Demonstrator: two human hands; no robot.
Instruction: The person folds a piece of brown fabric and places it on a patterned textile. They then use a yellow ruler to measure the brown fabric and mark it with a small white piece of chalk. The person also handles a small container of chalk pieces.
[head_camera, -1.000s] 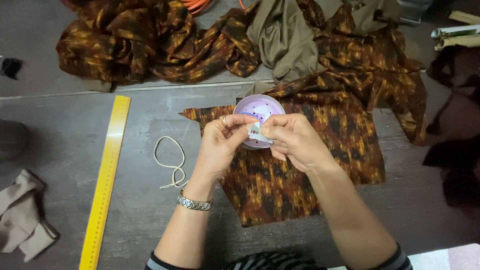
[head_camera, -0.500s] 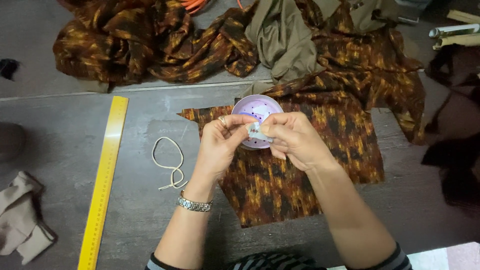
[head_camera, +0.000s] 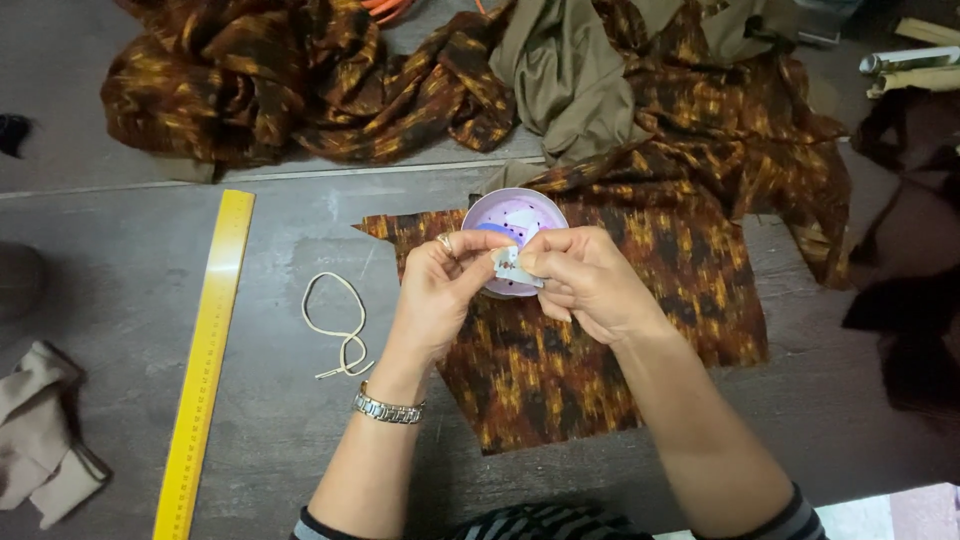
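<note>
Left hand (head_camera: 440, 290): grip pinched shut on small pale card (head_camera: 510, 266).
Right hand (head_camera: 585, 280): pinched on the same card, above round lilac dish (head_camera: 512, 218) on brown patterned cloth (head_camera: 600, 340).
Risk: a slipped pinch likely drops the card into the dish, scattering its tiny contents over the grey worktop (head_camera: 130, 300).

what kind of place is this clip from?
Probably a sewing or tailoring workspace. A cut piece of brown patterned cloth lies on the grey work surface, a long yellow ruler sits beside it, and more cloth is heaped at the back.
</note>
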